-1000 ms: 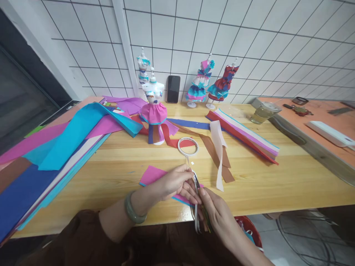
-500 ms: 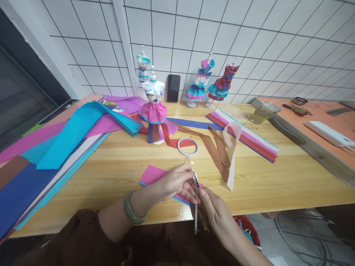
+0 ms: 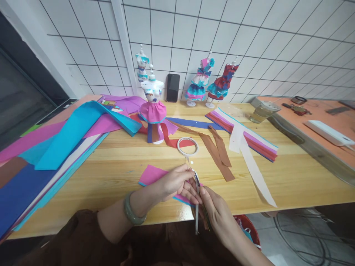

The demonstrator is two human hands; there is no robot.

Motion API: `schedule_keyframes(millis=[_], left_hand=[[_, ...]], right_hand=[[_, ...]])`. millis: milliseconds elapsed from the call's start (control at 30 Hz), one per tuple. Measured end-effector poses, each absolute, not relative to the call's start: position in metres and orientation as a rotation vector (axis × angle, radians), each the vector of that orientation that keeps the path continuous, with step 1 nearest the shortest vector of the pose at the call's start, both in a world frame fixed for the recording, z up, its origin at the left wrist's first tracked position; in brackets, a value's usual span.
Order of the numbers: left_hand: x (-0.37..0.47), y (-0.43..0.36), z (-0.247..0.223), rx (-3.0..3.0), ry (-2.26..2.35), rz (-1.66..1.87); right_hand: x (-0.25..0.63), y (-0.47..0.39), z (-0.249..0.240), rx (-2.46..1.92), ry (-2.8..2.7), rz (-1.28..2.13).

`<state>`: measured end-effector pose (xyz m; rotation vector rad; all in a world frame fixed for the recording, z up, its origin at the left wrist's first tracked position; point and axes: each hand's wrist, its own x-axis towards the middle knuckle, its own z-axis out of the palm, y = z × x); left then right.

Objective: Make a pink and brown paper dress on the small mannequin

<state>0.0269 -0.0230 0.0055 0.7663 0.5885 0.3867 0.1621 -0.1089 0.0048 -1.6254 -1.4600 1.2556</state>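
Strip (image 3: 196, 218), pale and narrow, is hanging past the table (image 3: 124, 159) edge between the hands, its long axis running nearly straight toward the wearer. Left hand (image 3: 180, 183) is pinching its far end, while right hand (image 3: 217, 208) is gripping dark-bladed scissors (image 3: 197, 180), fingers hiding their handles

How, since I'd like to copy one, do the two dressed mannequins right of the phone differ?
The left mannequin has a pink top with a turquoise flower; the right mannequin has a mostly red top. The left mannequin shows a pale tier; the right mannequin shows none. Both include turquoise.
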Motion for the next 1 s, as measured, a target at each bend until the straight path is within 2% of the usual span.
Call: schedule_keyframes(millis=[1000], left_hand=[[0.0263,-0.0231,0.0036,0.772,0.593,0.368]], right_hand=[[0.1628,-0.1073,0.0091,-1.668,-1.482,1.196]])
